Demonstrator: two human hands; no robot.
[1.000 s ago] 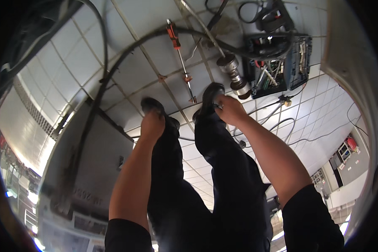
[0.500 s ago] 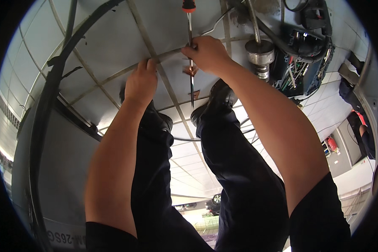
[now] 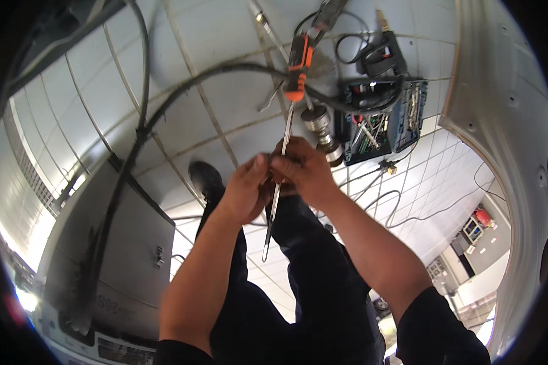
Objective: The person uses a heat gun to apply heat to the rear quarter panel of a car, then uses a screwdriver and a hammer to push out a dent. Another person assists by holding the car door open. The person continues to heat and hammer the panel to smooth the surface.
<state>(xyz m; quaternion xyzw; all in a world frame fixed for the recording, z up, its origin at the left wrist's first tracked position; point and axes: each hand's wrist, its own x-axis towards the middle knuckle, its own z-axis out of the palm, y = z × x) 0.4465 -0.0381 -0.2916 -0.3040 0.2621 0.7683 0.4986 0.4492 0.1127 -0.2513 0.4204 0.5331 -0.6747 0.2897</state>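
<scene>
My right hand (image 3: pixel 307 173) is closed around the shaft of a long screwdriver (image 3: pixel 299 68) with an orange and black handle. The handle points away from me, and the bare shaft runs down past my fingers to a tip above my leg. Pressed up close to it, my left hand (image 3: pixel 249 191) has its fingers curled in. Between both hands a small reddish-brown piece (image 3: pixel 277 177) partly shows; the fingers hide its shape. Just beyond my right hand lies a metal rod tool with a heavy round weight (image 3: pixel 316 120).
An open toolbox (image 3: pixel 347 143) with hand tools stands at the right, below a black gun-shaped tool (image 3: pixel 383 58). A thick black cable (image 3: pixel 182 91) curves over the tiled floor. The grey machine cabinet (image 3: pixel 134 249) is at my left; a pale metal panel (image 3: pixel 517 115) rises on the right.
My hands were apart low over the floor; now they have come together, nearer to me. The screwdriver has come up with my right hand. The view has shifted too.
</scene>
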